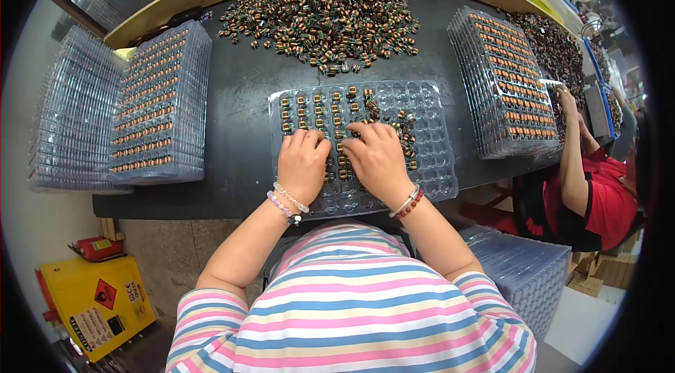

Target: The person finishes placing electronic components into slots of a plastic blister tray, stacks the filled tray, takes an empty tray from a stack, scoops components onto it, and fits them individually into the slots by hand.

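Black matting covers the curved bench (239, 92), edged in pale wood. Stacked clear trays (162, 106) stand left and right. A heap of small copper-wound coils (320, 14) lies at the far side. A clear compartment tray (429, 155) sits centre, partly filled. Left hand (302, 162) and right hand (376, 158) rest on it, fingers curled narrow over coils; grip cannot be confirmed.

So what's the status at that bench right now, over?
Left hand and right hand both palm-down on clear compartment tray, fingers among small copper coils. Grip unclear. Loose coil pile behind tray, nothing blocking.
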`<move>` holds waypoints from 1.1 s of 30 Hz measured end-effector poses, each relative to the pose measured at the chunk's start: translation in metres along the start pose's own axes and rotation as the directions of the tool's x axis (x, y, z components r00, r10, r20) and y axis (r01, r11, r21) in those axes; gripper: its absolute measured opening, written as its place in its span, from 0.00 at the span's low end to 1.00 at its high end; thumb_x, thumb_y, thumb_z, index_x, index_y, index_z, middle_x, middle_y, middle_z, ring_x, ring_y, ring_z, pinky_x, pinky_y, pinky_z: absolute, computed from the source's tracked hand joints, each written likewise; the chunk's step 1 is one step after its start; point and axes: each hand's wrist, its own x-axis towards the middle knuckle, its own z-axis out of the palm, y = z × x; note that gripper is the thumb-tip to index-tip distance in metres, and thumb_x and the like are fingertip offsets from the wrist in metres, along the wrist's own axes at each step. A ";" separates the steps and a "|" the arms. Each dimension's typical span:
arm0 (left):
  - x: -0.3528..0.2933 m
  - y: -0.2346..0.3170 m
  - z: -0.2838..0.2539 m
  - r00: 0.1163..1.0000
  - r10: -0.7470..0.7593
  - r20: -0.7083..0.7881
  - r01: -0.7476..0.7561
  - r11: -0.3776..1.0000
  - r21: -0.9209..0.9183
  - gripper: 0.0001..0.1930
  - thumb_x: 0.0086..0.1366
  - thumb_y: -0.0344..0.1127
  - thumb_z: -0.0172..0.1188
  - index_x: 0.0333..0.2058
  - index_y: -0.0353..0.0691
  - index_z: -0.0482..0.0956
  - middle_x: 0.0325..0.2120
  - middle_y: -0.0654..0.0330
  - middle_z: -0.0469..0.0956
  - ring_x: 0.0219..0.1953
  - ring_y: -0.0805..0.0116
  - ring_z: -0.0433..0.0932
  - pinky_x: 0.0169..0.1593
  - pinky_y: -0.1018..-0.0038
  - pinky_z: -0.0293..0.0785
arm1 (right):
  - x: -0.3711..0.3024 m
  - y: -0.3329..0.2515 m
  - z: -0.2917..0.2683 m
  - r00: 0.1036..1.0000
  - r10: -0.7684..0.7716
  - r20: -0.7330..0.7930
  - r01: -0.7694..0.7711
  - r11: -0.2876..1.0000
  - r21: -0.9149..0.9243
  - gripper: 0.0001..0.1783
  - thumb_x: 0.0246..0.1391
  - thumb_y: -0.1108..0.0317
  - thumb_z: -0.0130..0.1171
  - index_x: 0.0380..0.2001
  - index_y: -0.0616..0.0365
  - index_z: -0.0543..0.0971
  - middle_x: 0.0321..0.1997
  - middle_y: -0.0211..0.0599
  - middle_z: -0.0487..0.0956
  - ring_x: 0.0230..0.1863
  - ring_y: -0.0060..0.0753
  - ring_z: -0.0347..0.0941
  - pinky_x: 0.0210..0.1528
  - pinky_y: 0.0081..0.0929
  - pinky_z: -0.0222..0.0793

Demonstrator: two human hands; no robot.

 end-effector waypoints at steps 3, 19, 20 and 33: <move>0.000 -0.007 0.001 0.998 -0.007 0.062 0.015 0.992 -0.129 0.06 0.54 0.28 0.61 0.32 0.42 0.81 0.32 0.61 0.77 0.39 0.62 0.74 0.44 0.66 0.69 | 0.014 0.013 0.010 0.999 -0.032 -0.018 0.031 0.998 -0.053 0.07 0.46 0.68 0.62 0.31 0.54 0.82 0.45 0.35 0.77 0.47 0.39 0.70 0.54 0.37 0.62; -0.001 -0.009 0.012 0.962 -0.269 -0.054 0.248 0.936 -0.250 0.06 0.49 0.33 0.68 0.26 0.41 0.81 0.37 0.60 0.74 0.48 0.56 0.68 0.53 0.61 0.64 | 0.022 0.025 0.029 0.999 -0.002 -0.039 0.002 1.000 0.017 0.04 0.46 0.66 0.63 0.28 0.52 0.82 0.46 0.34 0.76 0.48 0.40 0.69 0.56 0.40 0.60; -0.001 -0.009 0.012 0.960 -0.277 -0.041 0.258 0.932 -0.254 0.07 0.50 0.33 0.68 0.27 0.40 0.80 0.38 0.59 0.74 0.49 0.56 0.68 0.53 0.61 0.63 | 0.022 0.025 0.032 0.999 -0.003 -0.035 0.003 1.000 0.010 0.05 0.46 0.65 0.63 0.28 0.51 0.82 0.48 0.34 0.76 0.49 0.40 0.69 0.57 0.41 0.60; 0.065 -0.010 0.020 0.980 -0.135 -0.146 0.085 0.948 -0.307 0.11 0.57 0.29 0.59 0.41 0.41 0.78 0.43 0.55 0.76 0.50 0.52 0.68 0.55 0.60 0.64 | -0.003 -0.033 -0.160 0.914 0.204 -0.350 0.000 0.864 0.503 0.06 0.57 0.72 0.52 0.36 0.57 0.77 0.44 0.43 0.79 0.35 0.31 0.73 0.39 0.26 0.69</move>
